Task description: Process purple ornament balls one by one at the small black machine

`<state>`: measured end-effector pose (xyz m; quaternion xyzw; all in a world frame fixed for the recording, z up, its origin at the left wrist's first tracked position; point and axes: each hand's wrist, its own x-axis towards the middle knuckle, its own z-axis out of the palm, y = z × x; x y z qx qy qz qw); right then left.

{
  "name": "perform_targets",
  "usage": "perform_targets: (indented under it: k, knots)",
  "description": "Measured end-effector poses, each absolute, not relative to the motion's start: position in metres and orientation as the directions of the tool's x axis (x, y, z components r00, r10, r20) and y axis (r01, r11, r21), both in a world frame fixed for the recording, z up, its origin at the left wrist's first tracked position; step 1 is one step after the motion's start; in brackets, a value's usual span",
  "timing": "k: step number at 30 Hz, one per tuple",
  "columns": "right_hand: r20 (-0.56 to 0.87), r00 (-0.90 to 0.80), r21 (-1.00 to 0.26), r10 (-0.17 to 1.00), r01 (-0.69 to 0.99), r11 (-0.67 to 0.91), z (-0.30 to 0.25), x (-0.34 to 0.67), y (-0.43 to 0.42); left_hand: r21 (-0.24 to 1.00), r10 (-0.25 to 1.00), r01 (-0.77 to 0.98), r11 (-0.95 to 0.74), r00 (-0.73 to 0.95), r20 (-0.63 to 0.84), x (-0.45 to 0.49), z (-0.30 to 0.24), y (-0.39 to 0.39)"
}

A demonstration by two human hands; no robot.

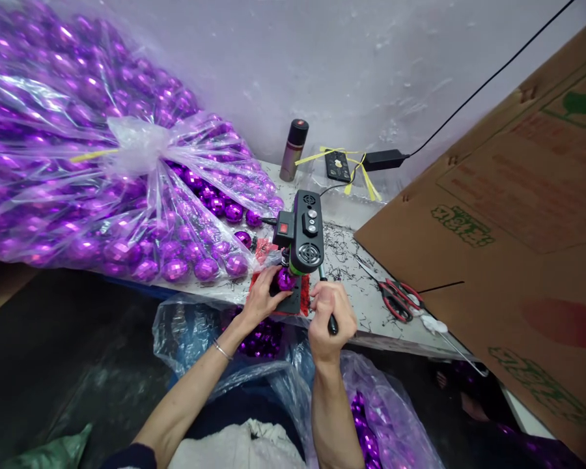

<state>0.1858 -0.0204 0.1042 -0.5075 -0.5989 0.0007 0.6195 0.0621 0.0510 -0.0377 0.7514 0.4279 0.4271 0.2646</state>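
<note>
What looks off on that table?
The loose black bits strewn between the black machine and the red-and-black scissors: scattered at random, like unswept trimmings. I see no obvious damage.

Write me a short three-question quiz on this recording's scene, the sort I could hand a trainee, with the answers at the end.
1. Short answer: what does the right hand grip?
2. True or false: in the picture, the scissors lie to the right of the black machine, on the side of the cardboard box.
3. Fill in the blank: the left hand has its fingers at a shiny purple ____ by the near end of the black machine.

Key
1. A black lever handle.
2. True.
3. Ball.
</note>
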Motion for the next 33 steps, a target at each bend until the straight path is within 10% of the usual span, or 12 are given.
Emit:
perform_targets:
  k: [33]
  knots:
    - [0.85,0.315,-0.514,0.421,0.669,0.537,0.024,0.185,-0.01,0.798,0.854,0.321,-0.51,0.3,0.425,0.06,-0.045,0.049]
